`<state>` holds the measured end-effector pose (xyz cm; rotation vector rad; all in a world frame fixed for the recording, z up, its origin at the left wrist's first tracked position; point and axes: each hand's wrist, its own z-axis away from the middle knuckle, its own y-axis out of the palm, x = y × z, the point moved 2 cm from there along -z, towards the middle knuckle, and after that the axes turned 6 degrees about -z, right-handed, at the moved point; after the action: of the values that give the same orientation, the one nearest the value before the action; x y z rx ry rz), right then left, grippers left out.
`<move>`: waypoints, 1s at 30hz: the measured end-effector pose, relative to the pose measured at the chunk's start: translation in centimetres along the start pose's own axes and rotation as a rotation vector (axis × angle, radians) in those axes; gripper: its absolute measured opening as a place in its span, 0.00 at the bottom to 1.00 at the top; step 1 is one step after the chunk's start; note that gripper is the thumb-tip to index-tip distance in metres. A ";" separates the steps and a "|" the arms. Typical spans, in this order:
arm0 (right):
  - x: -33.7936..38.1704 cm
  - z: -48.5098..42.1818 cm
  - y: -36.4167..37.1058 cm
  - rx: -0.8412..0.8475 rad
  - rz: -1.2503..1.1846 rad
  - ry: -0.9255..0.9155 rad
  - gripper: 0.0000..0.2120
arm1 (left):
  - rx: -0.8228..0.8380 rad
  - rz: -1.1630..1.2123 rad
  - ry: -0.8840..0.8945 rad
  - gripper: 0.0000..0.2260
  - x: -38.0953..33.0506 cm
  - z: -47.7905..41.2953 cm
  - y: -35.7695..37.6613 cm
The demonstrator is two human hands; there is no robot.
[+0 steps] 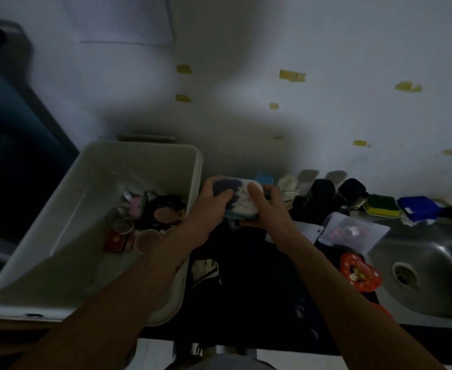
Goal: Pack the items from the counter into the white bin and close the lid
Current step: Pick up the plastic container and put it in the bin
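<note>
held item: patterned pouch point(236, 198), long axis left-right
left hand point(210, 206): fingers curled round it
right hand point(266, 209): fingers gripping it
white bin point(198, 166): just left, left hand nearer

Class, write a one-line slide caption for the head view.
Left hand and right hand hold a blue-and-white box beside the open white plastic bin.

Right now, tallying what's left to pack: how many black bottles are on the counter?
2, side by side: left black bottle beside the white cloth, right black bottle beside the green sponge. More may be hidden.
</note>
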<state>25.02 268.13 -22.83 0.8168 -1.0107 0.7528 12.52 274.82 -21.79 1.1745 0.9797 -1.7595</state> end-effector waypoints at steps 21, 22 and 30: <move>-5.8 0.7 23.5 0.235 0.420 0.114 0.28 | -0.330 0.093 -0.218 0.12 5.6 2.2 -24.5; -7.0 0.8 24.3 0.253 0.417 0.153 0.32 | -0.330 0.084 -0.243 0.13 6.6 2.1 -25.3; -13.2 1.7 27.1 0.268 0.414 0.379 0.21 | -0.312 -0.137 -0.500 0.09 11.5 1.6 -28.0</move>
<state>-3.00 277.82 -28.33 0.6605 -0.7486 1.3662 -16.38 282.14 -27.49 0.4472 0.9915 -1.8010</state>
